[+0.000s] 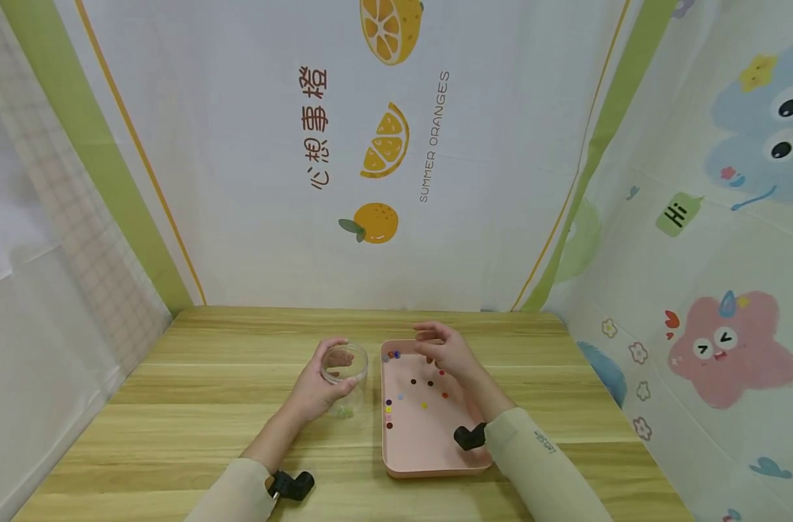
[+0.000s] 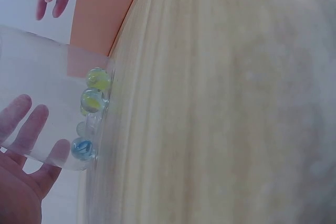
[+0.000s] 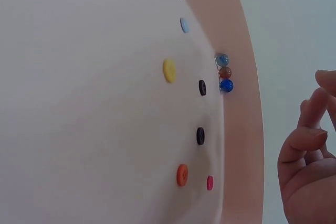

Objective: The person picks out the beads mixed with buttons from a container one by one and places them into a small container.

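My left hand (image 1: pixel 313 388) grips a clear jar (image 1: pixel 357 391) around its side, left of a pink tray (image 1: pixel 429 449). Inside the jar's bottom, the left wrist view shows several glass marbles, including a yellow-green marble (image 2: pixel 98 78) and a blue marble (image 2: pixel 82 149). Over the tray's far right part, my right hand (image 1: pixel 450 353) hovers with fingers loosely bent; nothing shows between them. Light blue, brown and dark blue marbles (image 3: pixel 226 85) sit together in the tray's far left corner. Several buttons, such as a yellow button (image 3: pixel 169 71) and an orange button (image 3: pixel 182 174), lie on the tray floor.
The tray stands on a wooden table (image 1: pixel 175 406), its raised wall (image 2: pixel 105 14) close to the jar. Printed cloth (image 1: pixel 253 239) hangs behind the table, and another patterned cloth (image 1: pixel 638 304) hangs at the right. Small black cameras (image 1: pixel 293 486) are worn on both wrists.
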`<state>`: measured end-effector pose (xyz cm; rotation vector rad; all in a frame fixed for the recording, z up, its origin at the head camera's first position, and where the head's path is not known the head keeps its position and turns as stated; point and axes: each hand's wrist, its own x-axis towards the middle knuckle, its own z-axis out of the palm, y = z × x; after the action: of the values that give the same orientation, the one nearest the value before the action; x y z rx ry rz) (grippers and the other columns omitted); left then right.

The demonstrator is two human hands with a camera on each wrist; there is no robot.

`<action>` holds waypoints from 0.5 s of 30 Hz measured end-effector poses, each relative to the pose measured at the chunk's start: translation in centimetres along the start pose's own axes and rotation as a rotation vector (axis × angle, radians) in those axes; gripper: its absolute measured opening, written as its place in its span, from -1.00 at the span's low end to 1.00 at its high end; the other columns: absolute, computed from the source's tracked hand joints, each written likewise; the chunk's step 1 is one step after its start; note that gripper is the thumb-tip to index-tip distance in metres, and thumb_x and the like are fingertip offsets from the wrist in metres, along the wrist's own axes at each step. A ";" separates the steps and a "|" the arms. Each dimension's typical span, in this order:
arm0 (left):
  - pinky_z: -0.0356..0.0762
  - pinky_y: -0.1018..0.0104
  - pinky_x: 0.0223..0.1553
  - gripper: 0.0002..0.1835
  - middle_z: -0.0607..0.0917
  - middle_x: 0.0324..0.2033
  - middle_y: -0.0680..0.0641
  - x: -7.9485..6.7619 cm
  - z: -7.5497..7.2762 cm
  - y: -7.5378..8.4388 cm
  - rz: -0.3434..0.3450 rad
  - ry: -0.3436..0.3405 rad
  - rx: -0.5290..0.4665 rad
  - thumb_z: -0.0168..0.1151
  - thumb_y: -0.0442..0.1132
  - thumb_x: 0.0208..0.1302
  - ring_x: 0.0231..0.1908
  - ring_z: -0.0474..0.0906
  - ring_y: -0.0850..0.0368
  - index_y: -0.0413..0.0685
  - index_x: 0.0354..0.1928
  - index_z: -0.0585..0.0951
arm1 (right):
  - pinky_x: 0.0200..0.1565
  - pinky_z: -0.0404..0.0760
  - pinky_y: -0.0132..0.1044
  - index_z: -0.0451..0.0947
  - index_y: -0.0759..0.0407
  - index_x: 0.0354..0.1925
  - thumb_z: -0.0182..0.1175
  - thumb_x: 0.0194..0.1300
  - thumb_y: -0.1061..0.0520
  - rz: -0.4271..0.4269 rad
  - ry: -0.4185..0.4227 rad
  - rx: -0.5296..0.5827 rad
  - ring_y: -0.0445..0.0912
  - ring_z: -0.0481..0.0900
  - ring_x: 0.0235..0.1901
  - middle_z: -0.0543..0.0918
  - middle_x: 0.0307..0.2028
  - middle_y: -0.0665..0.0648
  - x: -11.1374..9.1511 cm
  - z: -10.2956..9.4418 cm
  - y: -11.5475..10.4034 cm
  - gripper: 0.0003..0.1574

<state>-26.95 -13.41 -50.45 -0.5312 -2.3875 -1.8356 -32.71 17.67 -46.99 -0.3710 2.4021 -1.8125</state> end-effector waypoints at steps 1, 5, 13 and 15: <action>0.54 -0.24 0.34 -0.16 0.66 0.30 -0.37 0.0 0.0 0.0 -0.001 0.000 0.000 0.51 -0.25 0.28 0.34 0.58 -0.29 -0.05 0.55 0.33 | -0.33 0.52 -0.20 0.61 -0.06 0.42 0.37 0.54 0.10 0.000 -0.004 0.000 0.26 0.67 -0.14 0.62 0.35 0.35 0.0 0.0 0.0 -0.46; 0.55 -0.19 0.33 -0.17 0.65 0.31 -0.38 0.1 0.0 0.0 -0.001 0.002 0.001 0.51 -0.24 0.28 0.34 0.58 -0.29 0.01 0.54 0.34 | -0.31 0.53 -0.20 0.59 -0.07 0.44 0.35 0.56 0.10 0.005 -0.012 -0.007 0.44 0.66 0.03 0.59 0.39 0.35 0.0 0.0 -0.1 -0.44; 0.57 -0.21 0.32 -0.16 0.65 0.30 -0.41 0.0 0.0 0.1 0.003 -0.005 0.000 0.52 -0.25 0.29 0.32 0.58 -0.33 -0.06 0.55 0.33 | -0.35 0.50 -0.23 0.53 0.09 0.49 0.33 0.56 0.15 0.031 -0.055 -0.035 0.36 0.70 -0.03 0.64 0.35 0.31 0.5 0.3 0.2 -0.39; 0.58 -0.14 0.29 -0.16 0.65 0.30 -0.41 0.0 0.0 0.2 -0.001 -0.003 0.002 0.52 -0.25 0.29 0.31 0.59 -0.34 -0.03 0.55 0.33 | -0.35 0.52 -0.22 0.53 0.13 0.49 0.32 0.56 0.15 0.034 -0.065 -0.050 0.29 0.72 -0.07 0.67 0.31 0.27 0.7 0.5 0.2 -0.39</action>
<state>-26.86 -13.41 -50.30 -0.5339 -2.3917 -1.8338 -33.28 17.10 -47.31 -0.3858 2.3983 -1.7029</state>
